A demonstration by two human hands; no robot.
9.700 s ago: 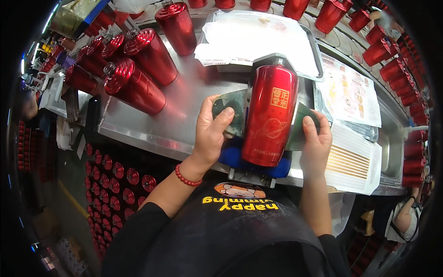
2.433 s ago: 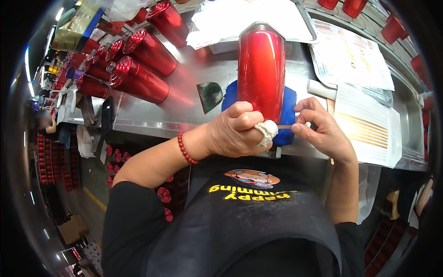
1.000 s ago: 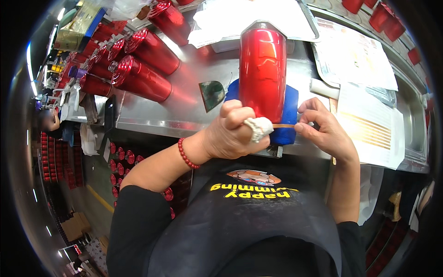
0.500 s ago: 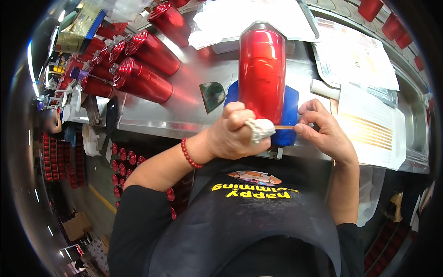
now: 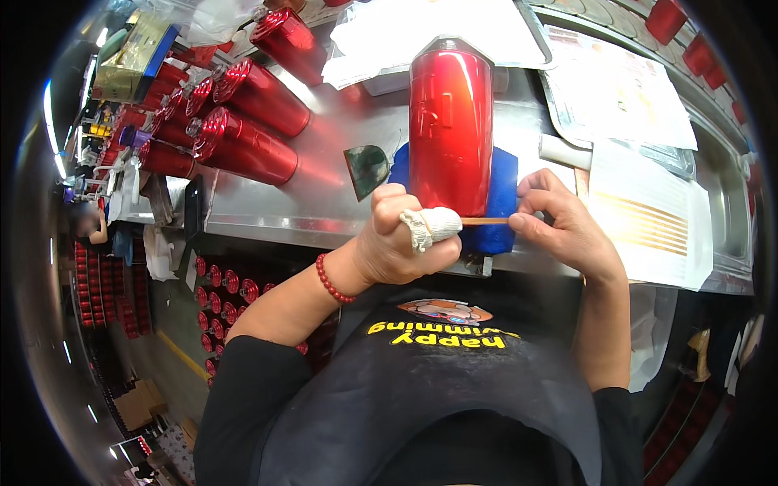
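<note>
A glossy red metal-looking cylinder (image 5: 450, 154) lies on its side over a blue pad (image 5: 504, 182), its near end toward me. Across that near end runs a narrow gold-orange strip (image 5: 485, 220). My right hand (image 5: 567, 231) pinches the strip's right end between thumb and finger. At the left end, my left hand (image 5: 393, 243) is curled closed, and a white cloth finger cover (image 5: 436, 225) on one digit presses at the strip. Whether the left fingers grip the strip or only press it is hidden. A red bead bracelet circles my left wrist.
Several lidded red canisters (image 5: 251, 150) stand at the left of the metal bench. A dark green flat piece (image 5: 367, 168) lies beside the pad. To the right, a white sheet (image 5: 648, 211) bears several gold strips, near a white roll (image 5: 565, 151). White paper covers a tray (image 5: 438, 28) behind.
My left hand has shifted slightly left along the cylinder's near end, so more of the strip shows. The reflections on the cylinder differ. My right hand keeps its pinch.
</note>
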